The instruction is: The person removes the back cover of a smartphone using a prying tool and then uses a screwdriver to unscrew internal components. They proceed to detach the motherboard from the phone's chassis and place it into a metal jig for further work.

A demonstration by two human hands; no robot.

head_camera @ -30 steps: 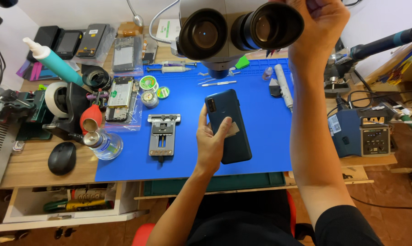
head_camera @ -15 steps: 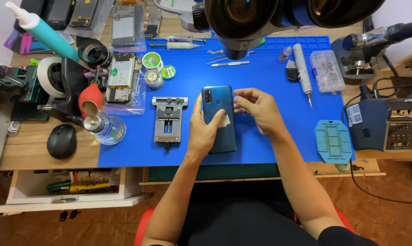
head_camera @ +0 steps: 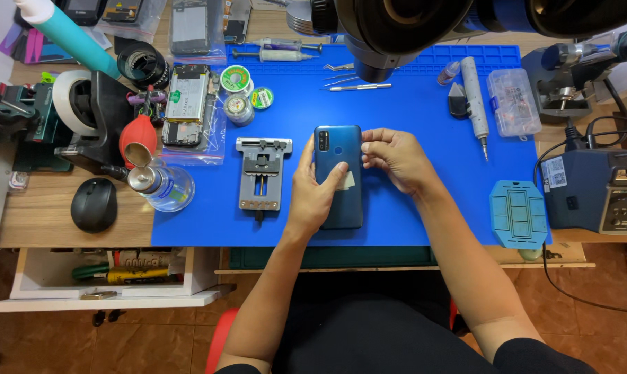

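A dark blue smartphone point(head_camera: 338, 149) lies back side up on the blue work mat point(head_camera: 410, 111), its camera block at the upper left corner. My left hand point(head_camera: 315, 190) holds its left edge, thumb pressed on the back beside a small pale sticker point(head_camera: 348, 181). My right hand point(head_camera: 395, 158) grips the phone's upper right edge with curled fingers. Directly above the phone hangs a black microscope head point(head_camera: 396, 28).
A grey metal board holder point(head_camera: 261, 173) lies left of the phone. Around it are a glass bottle point(head_camera: 160, 185), a red blower point(head_camera: 139, 135), a black mouse point(head_camera: 94, 204) and solder tins point(head_camera: 237, 79). Right: an electric screwdriver point(head_camera: 474, 93), a clear parts box point(head_camera: 513, 102), a soldering station point(head_camera: 597, 190).
My right hand came down from the microscope eyepieces to the phone's right edge. The view has moved closer to the mat. My left hand has stayed on the phone.
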